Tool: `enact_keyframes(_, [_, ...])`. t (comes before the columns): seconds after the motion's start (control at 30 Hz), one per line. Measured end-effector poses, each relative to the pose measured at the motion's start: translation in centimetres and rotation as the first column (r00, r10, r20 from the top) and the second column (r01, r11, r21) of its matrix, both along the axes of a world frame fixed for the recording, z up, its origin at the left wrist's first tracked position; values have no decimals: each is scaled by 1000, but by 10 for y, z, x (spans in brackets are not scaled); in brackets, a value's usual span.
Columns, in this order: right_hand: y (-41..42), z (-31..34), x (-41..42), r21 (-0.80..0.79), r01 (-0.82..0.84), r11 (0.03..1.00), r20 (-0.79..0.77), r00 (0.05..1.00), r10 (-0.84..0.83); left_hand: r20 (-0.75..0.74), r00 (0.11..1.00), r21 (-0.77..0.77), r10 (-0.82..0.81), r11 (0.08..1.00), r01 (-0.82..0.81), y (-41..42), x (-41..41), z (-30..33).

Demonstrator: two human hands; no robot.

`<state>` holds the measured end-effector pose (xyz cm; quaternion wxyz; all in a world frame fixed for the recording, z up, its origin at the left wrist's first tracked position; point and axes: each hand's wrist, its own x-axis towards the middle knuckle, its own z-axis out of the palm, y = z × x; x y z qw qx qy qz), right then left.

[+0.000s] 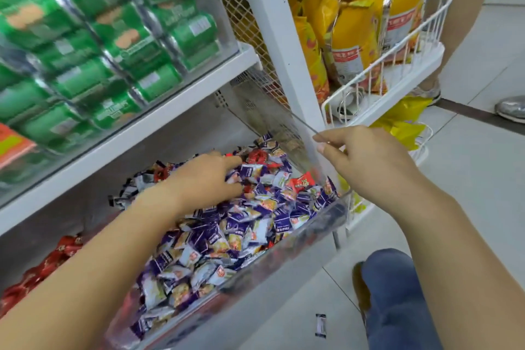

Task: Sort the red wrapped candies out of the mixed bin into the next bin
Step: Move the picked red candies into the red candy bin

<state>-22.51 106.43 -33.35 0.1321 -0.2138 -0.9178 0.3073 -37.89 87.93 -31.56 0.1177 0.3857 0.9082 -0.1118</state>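
Note:
A clear plastic bin on the bottom shelf holds a heap of purple-and-white wrapped candies with a few red ones mixed in. One red candy lies near the bin's right wall, another at the far end. My left hand reaches into the heap, index finger stretched toward the far red candy, the other fingers curled down among the wrappers. My right hand pinches the top edge of the bin's clear right wall. The bin to the left holds red wrapped candies.
Green biscuit packs fill clear bins on the shelf above. A white wire rack with yellow snack bags stands to the right. One loose candy lies on the tiled floor by my knee. Another person's shoe is at far right.

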Motion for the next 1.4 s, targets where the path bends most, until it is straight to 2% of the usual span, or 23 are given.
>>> enact_keyframes(0.07, [-2,2,1,-8,2,1000,-3,1000,-2,-57,998,1,0,1000,0,-32,8,11])
enact_keyframes(0.17, [-5,5,3,-19,5,1000,-2,1000,-5,4,997,-72,79,994,-78,-67,20,28])
enact_keyframes(0.23, [-7,6,3,-17,10,1000,-3,1000,-10,48,991,-55,127,991,-125,-74,24,41])
enact_keyframes(0.3, [-8,5,2,-11,19,1000,-6,1000,-19,80,986,44,144,988,-148,-65,25,49])
enact_keyframes(0.4, [-9,5,0,13,34,999,-12,999,-34,47,998,176,29,984,-37,-25,20,37])
enact_keyframes(0.5, [-9,4,-2,28,45,999,-16,999,-45,137,991,205,-8,978,-21,22,2,5])
enact_keyframes(0.6, [-8,2,-4,51,54,997,-22,998,-53,336,941,141,32,986,-84,54,-22,-27])
enact_keyframes(0.67, [-6,1,-4,54,43,998,-25,999,-42,428,897,24,108,991,-131,63,-36,-46])
enact_keyframes(0.77, [-2,0,-5,66,28,997,-27,999,-26,371,912,-111,177,983,-146,69,-46,-62])
enact_keyframes(0.83, [0,0,-7,81,20,996,-15,1000,-19,329,934,-118,138,988,-104,70,-47,-66])
enact_keyframes(0.93, [-1,2,-9,92,24,995,1,1000,-24,373,927,-132,46,991,4,64,-39,-61])
enact_keyframes(1.0, [-2,4,-9,73,34,997,-4,999,-33,427,902,-73,58,997,-29,56,-33,-52])
enact_keyframes(1.1, [-6,4,-7,75,41,996,-11,999,-40,463,886,157,13,983,-97,41,-20,-26])
enact_keyframes(1.2, [-7,4,-5,73,44,996,-12,999,-43,422,905,321,-42,941,-106,13,-6,-4])
enact_keyframes(1.33, [-8,1,-5,81,43,996,2,999,-43,81,988,273,-128,957,101,-36,16,1])
enact_keyframes(1.4, [-10,0,-6,77,65,995,-4,998,-65,13,992,296,-122,948,112,-57,29,-1])
